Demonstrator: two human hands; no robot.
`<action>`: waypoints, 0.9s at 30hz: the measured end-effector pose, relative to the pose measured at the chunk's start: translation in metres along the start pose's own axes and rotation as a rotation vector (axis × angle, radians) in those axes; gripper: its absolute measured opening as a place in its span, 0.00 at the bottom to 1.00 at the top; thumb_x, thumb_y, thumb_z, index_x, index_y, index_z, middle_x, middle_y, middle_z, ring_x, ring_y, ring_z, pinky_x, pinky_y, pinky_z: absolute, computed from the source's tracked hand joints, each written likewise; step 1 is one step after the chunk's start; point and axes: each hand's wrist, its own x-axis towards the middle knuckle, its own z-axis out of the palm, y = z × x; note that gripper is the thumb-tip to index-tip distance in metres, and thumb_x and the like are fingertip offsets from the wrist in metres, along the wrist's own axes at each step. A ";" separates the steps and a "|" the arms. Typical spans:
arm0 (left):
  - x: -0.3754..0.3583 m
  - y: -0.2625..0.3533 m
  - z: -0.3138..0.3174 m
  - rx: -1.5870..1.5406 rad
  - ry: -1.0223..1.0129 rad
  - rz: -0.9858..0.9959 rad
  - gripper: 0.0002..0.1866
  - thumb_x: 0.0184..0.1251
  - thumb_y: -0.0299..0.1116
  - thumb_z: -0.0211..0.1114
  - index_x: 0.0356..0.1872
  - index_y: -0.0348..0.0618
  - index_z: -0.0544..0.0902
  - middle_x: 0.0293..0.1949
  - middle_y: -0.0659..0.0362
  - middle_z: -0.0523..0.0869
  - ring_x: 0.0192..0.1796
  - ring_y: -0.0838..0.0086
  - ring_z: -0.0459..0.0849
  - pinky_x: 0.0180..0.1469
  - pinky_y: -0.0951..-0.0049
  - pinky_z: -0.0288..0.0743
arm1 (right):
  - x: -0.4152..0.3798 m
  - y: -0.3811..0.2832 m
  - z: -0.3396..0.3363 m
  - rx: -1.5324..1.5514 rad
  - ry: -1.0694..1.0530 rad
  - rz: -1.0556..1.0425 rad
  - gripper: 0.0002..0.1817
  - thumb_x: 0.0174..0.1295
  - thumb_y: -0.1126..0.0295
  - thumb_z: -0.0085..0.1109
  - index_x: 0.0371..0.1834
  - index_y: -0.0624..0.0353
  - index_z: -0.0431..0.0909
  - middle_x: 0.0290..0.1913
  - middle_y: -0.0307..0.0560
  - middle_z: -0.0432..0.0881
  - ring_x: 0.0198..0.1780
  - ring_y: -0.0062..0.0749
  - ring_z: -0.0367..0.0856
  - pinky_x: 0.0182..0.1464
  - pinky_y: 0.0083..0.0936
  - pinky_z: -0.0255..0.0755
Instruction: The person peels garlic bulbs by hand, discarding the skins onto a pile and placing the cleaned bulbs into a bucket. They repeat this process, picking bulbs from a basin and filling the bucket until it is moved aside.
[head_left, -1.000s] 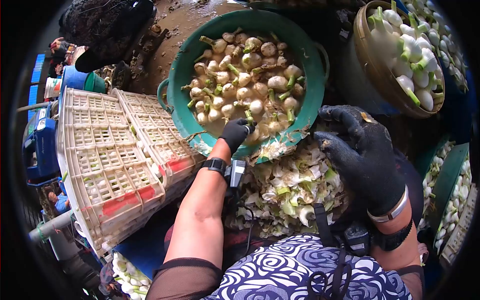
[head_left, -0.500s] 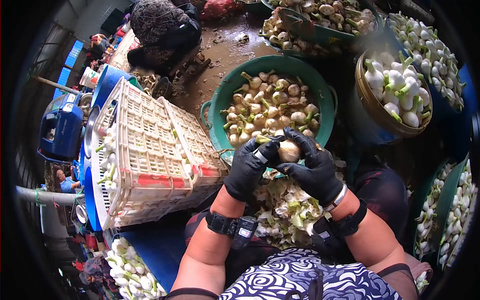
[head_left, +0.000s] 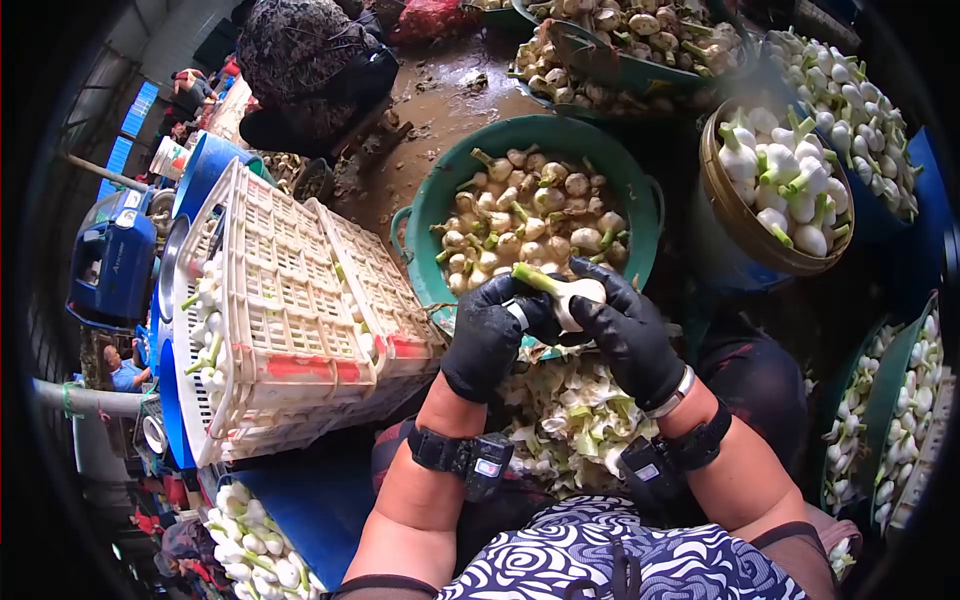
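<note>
My right hand (head_left: 630, 335), in a black glove, is closed around a garlic bulb (head_left: 568, 297) with a smooth white surface and a short green stem pointing left. My left hand (head_left: 490, 335), also gloved in black, is curled up against the bulb's left side, just under the stem. A white band (head_left: 516, 315) circles one of its fingers. Whatever lies inside the curled left fingers is hidden. Beyond both hands stands a green tub (head_left: 425, 250) of brownish, unpeeled garlic bulbs in murky water. Below the hands lies a heap of garlic peelings (head_left: 575, 425).
White plastic crates (head_left: 290, 300) holding garlic stand at left. A bucket (head_left: 715, 190) of white garlic bulbs is at right, with more garlic containers (head_left: 880, 420) beyond. Another person (head_left: 305, 70) sits at the upper left on the wet floor (head_left: 430, 120).
The bulb has turned from a brownish side to a white, peeled one, its stem now rising to the left. My left fingers have shifted down from the stem.
</note>
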 end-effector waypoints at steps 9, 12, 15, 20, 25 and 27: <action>-0.004 0.002 -0.001 -0.308 -0.122 -0.083 0.17 0.62 0.29 0.62 0.52 0.35 0.77 0.44 0.57 0.84 0.45 0.72 0.83 0.50 0.72 0.76 | 0.004 -0.013 0.002 -0.024 -0.089 0.028 0.21 0.67 0.63 0.53 0.59 0.60 0.68 0.50 0.42 0.78 0.45 0.23 0.79 0.44 0.21 0.77; -0.009 0.004 0.000 -0.344 -0.124 -0.135 0.17 0.61 0.28 0.63 0.51 0.35 0.78 0.44 0.56 0.84 0.44 0.71 0.83 0.48 0.72 0.77 | -0.002 -0.011 0.004 -0.041 -0.092 0.051 0.21 0.68 0.62 0.51 0.60 0.61 0.67 0.50 0.43 0.78 0.47 0.24 0.79 0.46 0.21 0.76; -0.012 -0.004 -0.008 -0.254 -0.097 -0.111 0.14 0.59 0.26 0.64 0.47 0.35 0.80 0.40 0.57 0.84 0.39 0.74 0.82 0.43 0.75 0.76 | -0.006 -0.009 0.005 -0.078 -0.111 0.066 0.23 0.69 0.61 0.48 0.62 0.65 0.64 0.53 0.48 0.76 0.48 0.28 0.78 0.49 0.23 0.75; -0.017 -0.012 -0.018 -0.098 -0.031 0.004 0.11 0.57 0.22 0.64 0.43 0.35 0.82 0.36 0.61 0.84 0.36 0.79 0.80 0.41 0.77 0.74 | -0.006 -0.008 0.007 0.047 -0.173 0.174 0.23 0.71 0.60 0.46 0.61 0.67 0.64 0.46 0.47 0.79 0.45 0.27 0.80 0.40 0.25 0.79; -0.019 -0.017 -0.022 0.120 -0.060 0.218 0.12 0.56 0.22 0.65 0.42 0.37 0.83 0.37 0.59 0.85 0.39 0.77 0.82 0.44 0.75 0.75 | 0.002 0.012 -0.019 0.093 -0.335 0.374 0.21 0.69 0.58 0.47 0.56 0.64 0.70 0.41 0.47 0.80 0.42 0.29 0.80 0.39 0.25 0.77; -0.025 -0.005 -0.017 0.332 -0.072 0.409 0.14 0.51 0.24 0.67 0.42 0.42 0.84 0.36 0.57 0.85 0.39 0.73 0.83 0.43 0.74 0.75 | -0.001 0.007 -0.019 0.439 -0.321 0.654 0.24 0.66 0.56 0.51 0.55 0.67 0.69 0.42 0.52 0.80 0.39 0.38 0.81 0.42 0.29 0.76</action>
